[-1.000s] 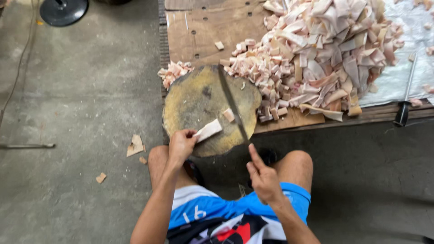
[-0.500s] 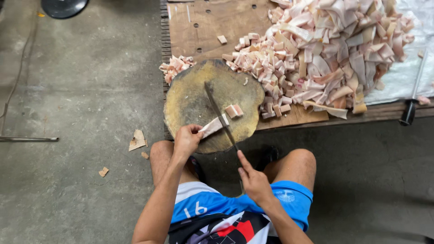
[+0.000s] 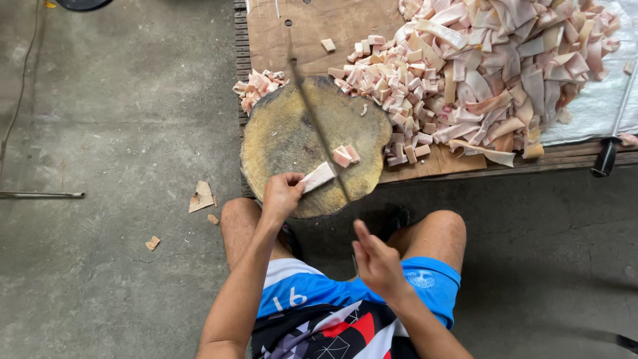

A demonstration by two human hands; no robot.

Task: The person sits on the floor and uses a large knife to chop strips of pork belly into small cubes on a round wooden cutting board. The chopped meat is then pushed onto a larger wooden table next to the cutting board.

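Observation:
A round wooden chopping block (image 3: 286, 133) stands on the edge of a low wooden platform (image 3: 292, 26). My left hand (image 3: 282, 196) pins a pale strip of pork skin (image 3: 319, 177) to the near side of the block. My right hand (image 3: 377, 262) is closed on the handle of a long knife (image 3: 319, 129). Seen edge-on, its blade is a thin dark line slanting over the block, just right of the strip. Two small cut pieces (image 3: 345, 155) lie on the block to the right of the blade.
A heap of diced pieces (image 3: 399, 80) and a larger pile of uncut strips (image 3: 518, 66) cover the platform to the right, partly on a white sheet (image 3: 598, 100). A small pile (image 3: 258, 84) sits left of the block. A black-handled rod (image 3: 606, 156) overhangs the platform edge. Scraps (image 3: 201, 197) lie on the concrete floor.
The knife came down across the strip half a second ago and has since lifted. Freshly cut pieces lie beside the blade, and the strip in my left hand is shorter.

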